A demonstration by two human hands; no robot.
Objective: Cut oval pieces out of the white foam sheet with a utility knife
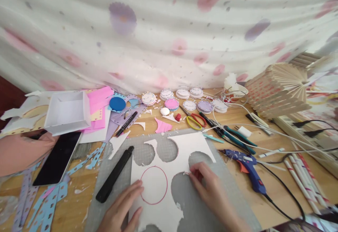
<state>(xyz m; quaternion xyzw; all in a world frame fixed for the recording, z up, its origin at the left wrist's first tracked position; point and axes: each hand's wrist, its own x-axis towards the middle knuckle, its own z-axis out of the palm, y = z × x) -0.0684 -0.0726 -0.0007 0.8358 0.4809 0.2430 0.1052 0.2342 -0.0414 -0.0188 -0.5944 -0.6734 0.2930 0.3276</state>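
A white sheet of paper or card [158,218] with several round holes cut from it lies on a grey cutting mat [232,204]. A red circle outline [167,186] is drawn on its left part. My left hand [125,205] rests at the sheet's left edge, fingers apart, fingertips touching it beside the circle. With thumb and fingers together, my right hand [204,179] pinches the narrow strip of the sheet between two cut-outs; a small torn bit shows at the fingertips. A black utility knife [114,175] lies on the mat left of the sheet.
At right lie a blue glue gun [246,167] with its cord, pliers [239,138] and scissors [194,119]. Stacked paper discs [189,105] line the back. A phone [58,160], a white box [67,112], a black marker [126,123] and paper scraps [49,204] are at left.
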